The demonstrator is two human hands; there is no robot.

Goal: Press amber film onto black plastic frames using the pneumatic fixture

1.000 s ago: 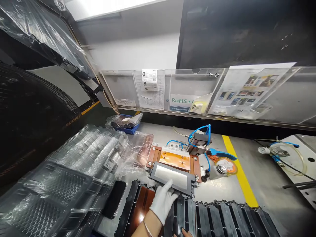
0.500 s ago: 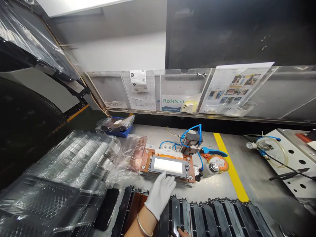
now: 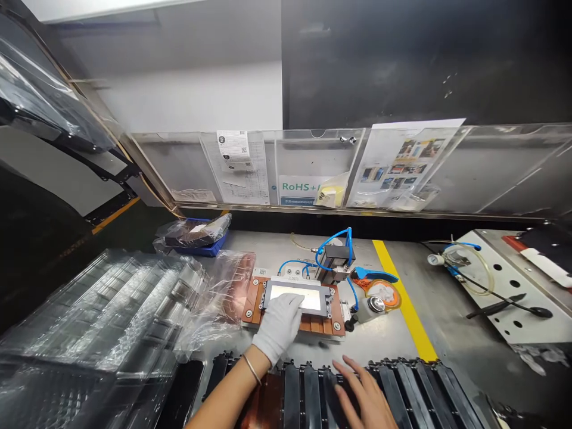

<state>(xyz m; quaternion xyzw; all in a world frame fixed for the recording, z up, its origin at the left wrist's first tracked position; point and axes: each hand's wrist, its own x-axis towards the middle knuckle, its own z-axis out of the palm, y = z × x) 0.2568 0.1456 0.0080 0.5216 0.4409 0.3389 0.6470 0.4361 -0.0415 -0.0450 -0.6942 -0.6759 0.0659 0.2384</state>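
My left hand point(image 3: 277, 325), in a white glove, is closed on a dark rectangular frame with a white panel point(image 3: 310, 301). The fingers lie across the panel's left part, and their grip underneath is hidden. That framed panel sits over a copper-brown fixture point(image 3: 319, 326), whose front part shows below it. I cannot tell how far the panel is raised. My bare right hand point(image 3: 364, 390) is open, fingers spread, above a row of long black strips point(image 3: 404, 387). It appears to hold nothing.
Clear plastic trays point(image 3: 93, 322) are stacked at left, beside crumpled film point(image 3: 214, 316). Behind the fixture stands a pneumatic cylinder point(image 3: 335, 259) with blue hoses. Right of it are a metal-capped bottle point(image 3: 376, 305) and an orange tape roll point(image 3: 393, 295). A perforated metal box point(image 3: 496, 286) stands far right.
My left hand has moved onto the panel, which has shifted away from the fixture's front edge. My right hand has come further into view, fingers spread. The whole view has shifted slightly.
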